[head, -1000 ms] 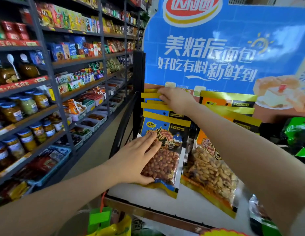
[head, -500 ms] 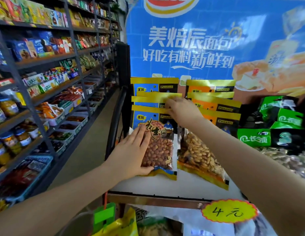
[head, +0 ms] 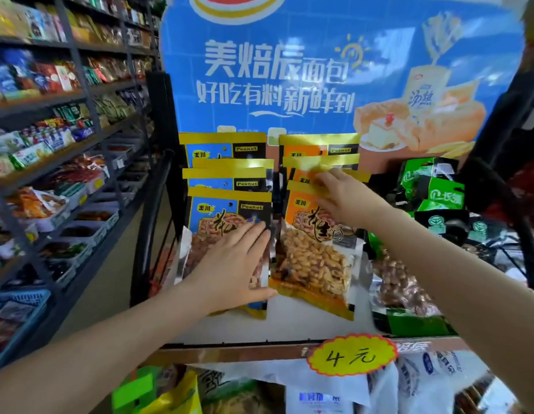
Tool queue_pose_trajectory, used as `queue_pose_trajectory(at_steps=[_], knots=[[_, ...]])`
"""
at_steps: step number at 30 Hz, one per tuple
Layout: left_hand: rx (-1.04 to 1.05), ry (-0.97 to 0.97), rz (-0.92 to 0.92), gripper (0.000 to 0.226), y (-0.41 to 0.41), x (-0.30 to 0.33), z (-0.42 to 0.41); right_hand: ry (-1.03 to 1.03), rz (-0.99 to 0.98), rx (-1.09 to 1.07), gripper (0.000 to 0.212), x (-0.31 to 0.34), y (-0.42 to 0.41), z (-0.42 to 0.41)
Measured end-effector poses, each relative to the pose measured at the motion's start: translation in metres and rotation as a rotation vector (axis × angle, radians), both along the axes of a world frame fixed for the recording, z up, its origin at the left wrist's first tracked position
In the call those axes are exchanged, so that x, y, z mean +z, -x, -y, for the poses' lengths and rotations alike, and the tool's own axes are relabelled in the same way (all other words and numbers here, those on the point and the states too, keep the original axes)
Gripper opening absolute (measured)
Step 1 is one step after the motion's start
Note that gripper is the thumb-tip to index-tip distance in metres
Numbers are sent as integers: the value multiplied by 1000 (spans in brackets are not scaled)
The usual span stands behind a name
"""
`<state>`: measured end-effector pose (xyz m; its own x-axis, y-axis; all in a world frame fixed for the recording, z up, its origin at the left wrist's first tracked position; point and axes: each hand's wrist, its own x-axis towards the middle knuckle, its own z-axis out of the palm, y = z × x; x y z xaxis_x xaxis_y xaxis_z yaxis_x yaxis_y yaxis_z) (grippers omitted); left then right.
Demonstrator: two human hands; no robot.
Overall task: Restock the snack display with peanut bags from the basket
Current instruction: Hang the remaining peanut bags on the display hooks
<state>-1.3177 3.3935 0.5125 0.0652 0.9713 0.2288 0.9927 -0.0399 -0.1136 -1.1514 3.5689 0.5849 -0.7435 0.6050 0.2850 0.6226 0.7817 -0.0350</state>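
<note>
The step looks like straightening stock. Left hand (head: 236,264) lies flat and open on the blue bag (head: 221,222); right hand (head: 346,198) seemingly pinches an orange bag (head: 316,258) beside it. Next: another bag; basket unseen.

Peanut bags (head: 315,258) overlapping in 2 columns.

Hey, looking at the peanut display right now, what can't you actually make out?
All in the head view:
- Front blue peanut bag: lower half covered by the left hand.
- Orange peanut bags: the upper ones' labels overlapped by other bags and the right hand.
- Basket: not identifiable; the bottom edge cuts off whatever sits below the shelf.
- Left aisle shelves: labels blurred, too small.
</note>
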Motion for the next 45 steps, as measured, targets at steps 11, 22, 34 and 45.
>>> queue_pose_trajectory(at_steps=[11,22,34,45], knots=[[199,52,103,112,-50,-4,-43,-195,95,205,30,30,5,-35],[411,10,406,116,-80,-6,-53,30,-100,262,20,42,20,-56],[560,-44,674,130,-96,-1,-65,-244,-89,207,37,37,9,-47],[509,-226,906,127,-101,-10,-79,-53,-191,141,24,39,25,-52]])
